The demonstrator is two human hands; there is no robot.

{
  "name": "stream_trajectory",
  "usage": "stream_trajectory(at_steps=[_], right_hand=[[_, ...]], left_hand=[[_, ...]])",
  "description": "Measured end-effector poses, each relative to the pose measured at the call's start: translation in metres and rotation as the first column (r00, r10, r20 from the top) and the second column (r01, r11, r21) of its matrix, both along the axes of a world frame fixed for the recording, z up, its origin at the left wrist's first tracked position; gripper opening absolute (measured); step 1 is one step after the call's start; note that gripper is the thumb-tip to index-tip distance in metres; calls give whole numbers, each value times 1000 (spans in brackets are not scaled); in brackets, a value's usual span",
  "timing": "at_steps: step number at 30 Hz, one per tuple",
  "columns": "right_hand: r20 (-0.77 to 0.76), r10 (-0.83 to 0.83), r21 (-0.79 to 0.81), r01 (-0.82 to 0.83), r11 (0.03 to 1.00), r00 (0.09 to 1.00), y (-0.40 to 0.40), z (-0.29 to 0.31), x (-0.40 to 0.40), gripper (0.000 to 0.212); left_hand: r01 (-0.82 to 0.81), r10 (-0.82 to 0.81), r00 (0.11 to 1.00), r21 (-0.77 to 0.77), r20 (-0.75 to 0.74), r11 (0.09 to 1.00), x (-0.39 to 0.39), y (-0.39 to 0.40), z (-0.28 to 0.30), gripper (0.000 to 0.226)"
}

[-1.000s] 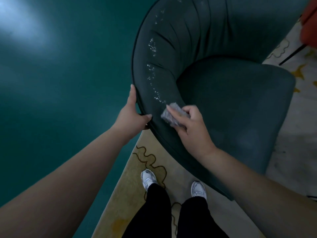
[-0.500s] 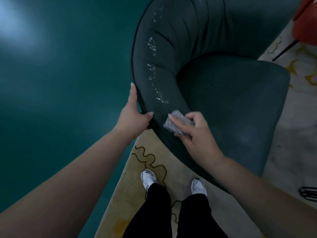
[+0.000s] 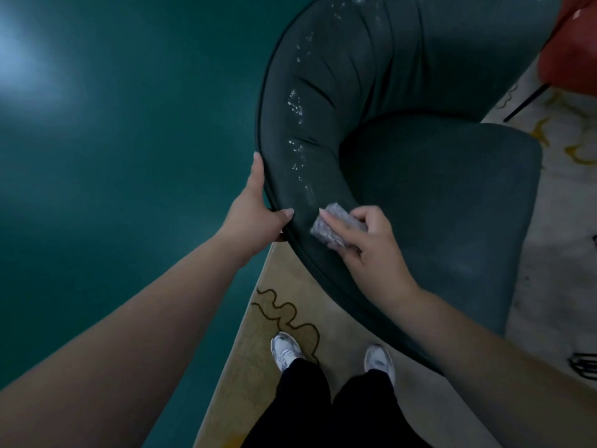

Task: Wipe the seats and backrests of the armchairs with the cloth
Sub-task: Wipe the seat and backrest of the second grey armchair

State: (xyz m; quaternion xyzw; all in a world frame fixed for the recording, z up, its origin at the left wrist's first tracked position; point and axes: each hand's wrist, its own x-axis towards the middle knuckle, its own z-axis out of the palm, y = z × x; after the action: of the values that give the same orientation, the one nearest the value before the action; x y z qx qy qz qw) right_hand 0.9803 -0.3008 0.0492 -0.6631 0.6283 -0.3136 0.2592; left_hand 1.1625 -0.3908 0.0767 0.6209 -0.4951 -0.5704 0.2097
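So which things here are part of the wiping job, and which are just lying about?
In the job: green armchair, grey cloth, right hand holding the cloth, left hand gripping the backrest rim.
Lying about: red chair, patterned rug, black wire object.

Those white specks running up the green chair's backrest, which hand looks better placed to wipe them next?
Probably the right hand. It already holds the cloth against the backrest, just below the white specks. The left hand grips the backrest's outer edge and has no cloth.
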Motion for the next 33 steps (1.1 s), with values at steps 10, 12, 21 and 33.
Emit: stream_trajectory(at_steps=[10,12,21,33], right_hand=[[29,52,-48,-50,998,998,-46,-3,13,63],[30,54,-45,-52,998,998,-30,-1,10,65],[21,42,-93,-40,995,999,-124,3,28,56],[59,-62,-49,65,997,996,-127,2,33,59]], left_hand=[[-33,34,998,19,-53,999,7,-24,-2,94],[-41,43,997,32,-60,999,7,-30,-2,93],[-3,4,999,13,-33,1000,15,-48,-10,91],[223,-218,967,25,-133,975,25,-95,-8,100]])
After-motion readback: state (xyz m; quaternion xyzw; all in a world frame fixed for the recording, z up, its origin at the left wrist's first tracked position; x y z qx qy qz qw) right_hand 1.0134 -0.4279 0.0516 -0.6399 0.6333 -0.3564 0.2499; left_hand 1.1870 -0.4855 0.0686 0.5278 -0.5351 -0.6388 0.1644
